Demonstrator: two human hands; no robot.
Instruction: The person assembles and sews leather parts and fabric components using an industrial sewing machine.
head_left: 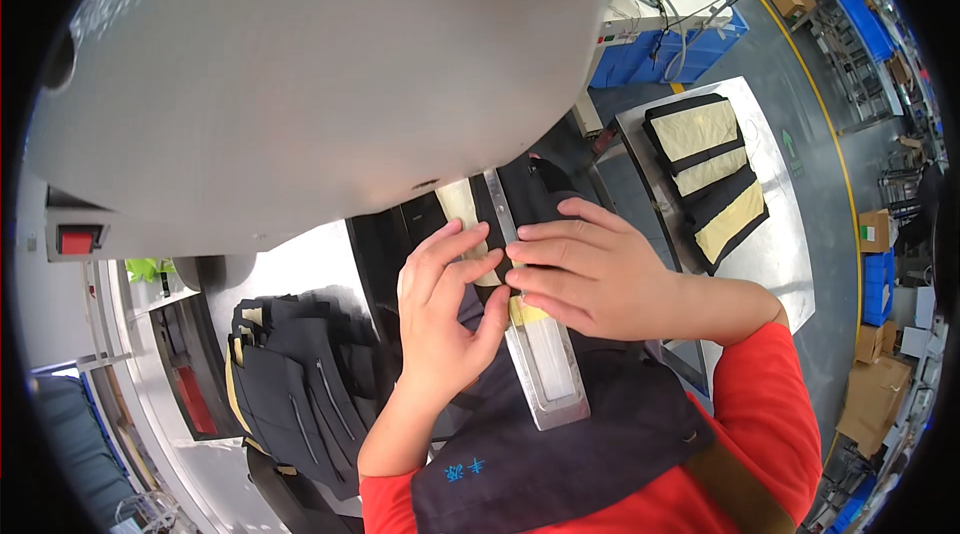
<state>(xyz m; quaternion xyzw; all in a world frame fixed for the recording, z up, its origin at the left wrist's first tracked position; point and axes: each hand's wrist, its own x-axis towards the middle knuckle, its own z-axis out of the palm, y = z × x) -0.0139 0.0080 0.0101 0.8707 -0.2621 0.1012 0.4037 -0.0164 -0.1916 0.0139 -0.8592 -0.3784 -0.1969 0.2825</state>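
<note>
Black fabric with a cream strip lies under the edge of a large grey machine housing. My left hand rests on the strip, fingers bent but apart, with the thumb tip near the index fingertip. From the right, my right hand reaches across with its fingers stretched out over a narrow metal bar. Below my fingertips a long metal plate with a white inset slopes toward my dark apron. A yellow patch shows at its upper end. What lies beneath the fingertips is hidden.
Black garment pieces with zips are piled at the left. On a metal table at the right lie black pieces with cream panels. A red switch sits on the housing. Cardboard boxes stand at the far right.
</note>
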